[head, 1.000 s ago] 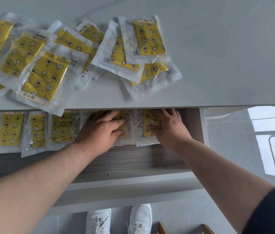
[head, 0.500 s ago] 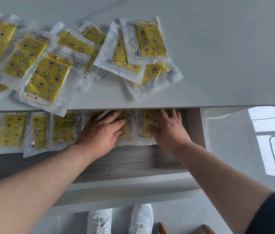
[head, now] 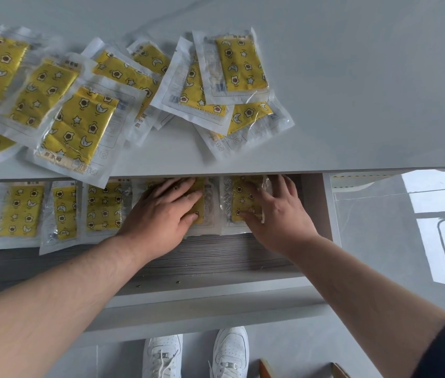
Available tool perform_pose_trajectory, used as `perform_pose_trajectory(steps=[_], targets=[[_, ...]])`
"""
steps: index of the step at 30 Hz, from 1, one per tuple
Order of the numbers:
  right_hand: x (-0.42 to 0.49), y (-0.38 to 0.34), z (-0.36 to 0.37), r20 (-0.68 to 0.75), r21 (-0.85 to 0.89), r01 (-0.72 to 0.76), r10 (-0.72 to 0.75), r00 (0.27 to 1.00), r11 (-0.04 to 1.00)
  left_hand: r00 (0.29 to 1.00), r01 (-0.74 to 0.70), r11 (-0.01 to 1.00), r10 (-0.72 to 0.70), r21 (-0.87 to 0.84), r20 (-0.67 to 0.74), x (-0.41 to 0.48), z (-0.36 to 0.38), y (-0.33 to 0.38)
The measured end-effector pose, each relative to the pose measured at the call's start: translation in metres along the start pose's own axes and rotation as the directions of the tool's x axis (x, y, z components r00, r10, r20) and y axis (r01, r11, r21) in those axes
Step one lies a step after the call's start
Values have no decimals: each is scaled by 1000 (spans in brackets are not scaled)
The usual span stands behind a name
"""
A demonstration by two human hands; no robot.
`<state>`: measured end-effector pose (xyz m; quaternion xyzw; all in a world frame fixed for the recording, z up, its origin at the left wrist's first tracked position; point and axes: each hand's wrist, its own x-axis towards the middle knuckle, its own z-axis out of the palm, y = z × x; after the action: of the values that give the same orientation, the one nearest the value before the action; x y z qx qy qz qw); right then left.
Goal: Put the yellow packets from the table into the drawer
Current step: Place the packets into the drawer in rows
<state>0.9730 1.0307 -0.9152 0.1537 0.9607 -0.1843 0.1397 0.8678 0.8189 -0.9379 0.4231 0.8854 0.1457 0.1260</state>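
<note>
Yellow packets point(head: 19, 211) line the drawer point(head: 215, 257); left hand point(head: 161, 214) and right hand point(head: 278, 216), fingers spread flat, press two. More heaped on table point(head: 352, 91).

Flat hands point(head: 161, 214) on drawer point(head: 215, 257) packets point(head: 245, 203)

Yellow packets point(head: 79, 126) on table point(head: 352, 91), in drawer point(head: 202, 257)
</note>
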Motion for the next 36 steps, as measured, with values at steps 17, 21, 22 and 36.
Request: perform_pose_trajectory(steps=[17, 21, 22, 36], targets=[[6, -5, -2, 143, -42, -12, 18, 990, 999, 998, 41, 999, -40, -20, 50, 0, 4, 0], [4, -6, -4, 134, -49, -17, 23, 991, 999, 997, 56, 998, -55, -21, 57, -2, 3, -1], [4, -7, -4, 134, -49, -22, 28, 991, 999, 997, 59, 998, -57, -18, 60, -2, 2, -1], [-14, -29, -22, 53, 32, -15, 13, 999, 999, 998, 39, 995, -35, -93, 53, -28, -33, 7]])
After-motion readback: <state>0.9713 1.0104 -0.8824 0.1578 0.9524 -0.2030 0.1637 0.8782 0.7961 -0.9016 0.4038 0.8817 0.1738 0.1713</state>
